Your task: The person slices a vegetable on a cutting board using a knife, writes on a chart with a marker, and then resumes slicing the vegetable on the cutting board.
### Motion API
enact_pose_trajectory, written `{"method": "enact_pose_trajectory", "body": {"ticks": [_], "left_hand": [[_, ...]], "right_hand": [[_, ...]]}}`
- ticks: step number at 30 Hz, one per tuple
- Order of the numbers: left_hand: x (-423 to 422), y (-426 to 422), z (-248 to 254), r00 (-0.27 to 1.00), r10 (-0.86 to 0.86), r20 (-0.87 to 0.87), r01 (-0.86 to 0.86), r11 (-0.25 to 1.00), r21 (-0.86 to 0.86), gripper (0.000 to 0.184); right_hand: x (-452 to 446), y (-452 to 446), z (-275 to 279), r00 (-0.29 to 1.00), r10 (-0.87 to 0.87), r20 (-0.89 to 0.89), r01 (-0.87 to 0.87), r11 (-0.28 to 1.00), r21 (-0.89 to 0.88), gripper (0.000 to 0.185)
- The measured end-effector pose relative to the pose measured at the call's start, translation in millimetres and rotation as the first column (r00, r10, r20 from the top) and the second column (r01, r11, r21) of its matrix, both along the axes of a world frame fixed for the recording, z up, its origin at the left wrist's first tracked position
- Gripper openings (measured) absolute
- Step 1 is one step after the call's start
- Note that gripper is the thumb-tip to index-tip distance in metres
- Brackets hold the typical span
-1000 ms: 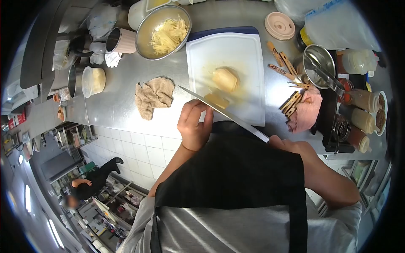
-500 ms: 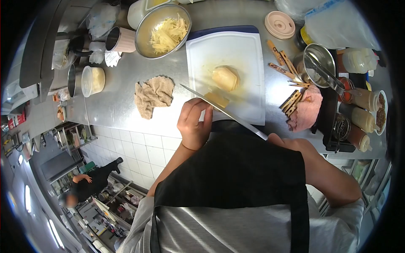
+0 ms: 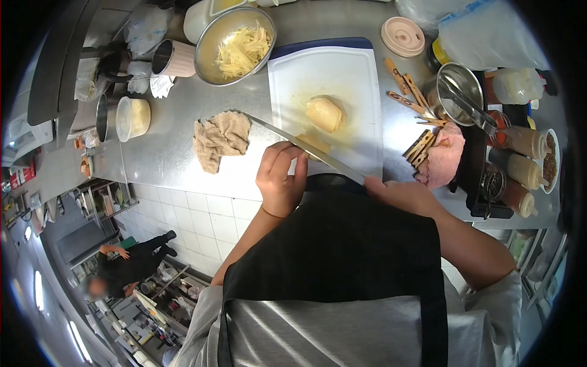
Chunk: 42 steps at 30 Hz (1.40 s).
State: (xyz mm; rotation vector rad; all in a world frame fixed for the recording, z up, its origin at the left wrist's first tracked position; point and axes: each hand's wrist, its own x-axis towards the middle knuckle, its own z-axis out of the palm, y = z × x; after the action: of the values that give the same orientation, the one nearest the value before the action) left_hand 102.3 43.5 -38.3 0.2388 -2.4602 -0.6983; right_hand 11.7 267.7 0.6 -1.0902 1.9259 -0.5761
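Knife (image 3: 330, 161) angled over the white board (image 3: 354, 67), R hand (image 3: 400, 197) gripping it
L hand (image 3: 281, 177) is bent w/ fingertips by the knife, can't tell if it's holding the cut piece (image 3: 316, 142) there. Bigger pale chunk (image 3: 325, 115) sits just past it on the board. Yellow label (image 3: 439, 52) near the steel pot (image 3: 430, 98) & blue print (image 3: 468, 9) on the plastic bag (image 3: 489, 43): too small to read tbh.

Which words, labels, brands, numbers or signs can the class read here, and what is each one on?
None can be read.
White paper slip by the pink cup: marks too small to read.
Yellow label on the dark container: too blurred to read.
Blue marking on the plastic bag: cannot tell whether it is lettering.
Knife and cutting board: no lettering visible.
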Motion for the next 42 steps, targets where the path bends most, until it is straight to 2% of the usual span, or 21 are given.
{"method": "enact_pose_trajectory", "body": {"ticks": [2, 5, 7, 14, 16, 18, 20, 23, 26, 29, 32, 35, 38, 40, 42], "left_hand": [[-0.5, -0.2, 0.5, 1.000, -0.013, -0.005, 0.013, 1.000, 0.009, 0.018], [0.0, -0.8, -0.6, 1.000, -0.018, -0.007, 0.018, 1.000, 0.014, 0.018], [-0.7, -1.0, -1.3, 1.000, -0.025, -0.016, 0.026, 1.000, 0.018, 0.019], [-1.9, -3.3, -0.5, 0.998, -0.055, -0.017, 0.055, 0.998, 0.005, 0.016], [-10.4, -16.8, 21.6, 0.979, -0.161, 0.123, 0.166, 0.986, -0.026, 0.012], [-30.6, -27.9, 41.1, 0.965, -0.127, 0.228, 0.142, 0.989, -0.049, 0.012], [-53.0, -41.1, 38.3, 0.826, -0.133, 0.548, 0.153, 0.988, 0.010, 0.021], [-81.1, -36.5, 46.8, 0.566, -0.062, 0.822, 0.164, 0.986, -0.038, 0.025], [-91.3, -39.4, 35.3, 0.505, -0.109, 0.856, 0.163, 0.986, 0.030, 0.025], [-93.6, -46.5, 26.3, 0.647, -0.143, 0.749, 0.085, 0.990, 0.116, 0.023], [-98.9, -44.2, 30.4, 0.624, -0.122, 0.772, 0.077, 0.992, 0.095, 0.028], [-86.8, -44.0, 34.4, 0.816, -0.085, 0.572, 0.060, 0.996, 0.063, 0.031], [-52.9, -53.0, 50.2, 0.955, -0.081, 0.285, 0.079, 0.997, 0.018, 0.030], [-14.6, -58.7, 49.0, 0.924, -0.042, 0.379, 0.008, 0.996, 0.091, 0.028], [24.5, -54.2, 36.8, 0.912, -0.108, 0.395, 0.019, 0.975, 0.221, 0.031]], "right_hand": [[-0.5, -9.1, -14.8, 1.000, 0.028, -0.009, -0.028, 0.998, 0.061, 0.026], [-6.5, -23.5, -9.0, 0.999, 0.046, 0.000, -0.046, 0.996, 0.070, 0.025], [-7.5, -29.5, -9.3, 0.998, -0.042, 0.053, 0.041, 0.999, 0.018, 0.023], [-14.1, -52.4, -6.4, 0.995, 0.016, -0.095, -0.014, 1.000, 0.024, 0.022], [-16.1, -51.1, -9.1, 0.993, 0.008, -0.119, -0.001, 0.998, 0.057, 0.024], [-17.6, -52.8, -8.4, 0.991, -0.011, -0.134, 0.022, 0.997, 0.077, 0.027], [-18.0, -52.8, -4.0, 0.988, -0.041, -0.149, 0.056, 0.993, 0.100, 0.029], [-9.5, -50.9, -17.8, 0.977, -0.096, -0.192, 0.101, 0.995, 0.018, 0.021], [-1.5, -53.5, -16.9, 0.967, -0.070, -0.246, 0.083, 0.996, 0.045, 0.021], [0.4, -53.1, -16.2, 0.965, -0.076, -0.251, 0.090, 0.995, 0.046, 0.022], [0.2, -51.0, -16.7, 0.958, -0.087, -0.273, 0.094, 0.996, 0.011, 0.023], [-0.7, -50.3, -17.9, 0.955, -0.095, -0.282, 0.101, 0.995, 0.005, 0.022], [-2.0, -42.1, -19.6, 0.965, -0.152, -0.214, 0.144, 0.988, -0.054, 0.021], [-0.8, -35.0, -9.4, 0.964, -0.174, -0.200, 0.169, 0.985, -0.039, 0.022], [1.7, -25.9, -2.1, 0.963, -0.188, -0.192, 0.183, 0.982, -0.039, 0.022]]}}
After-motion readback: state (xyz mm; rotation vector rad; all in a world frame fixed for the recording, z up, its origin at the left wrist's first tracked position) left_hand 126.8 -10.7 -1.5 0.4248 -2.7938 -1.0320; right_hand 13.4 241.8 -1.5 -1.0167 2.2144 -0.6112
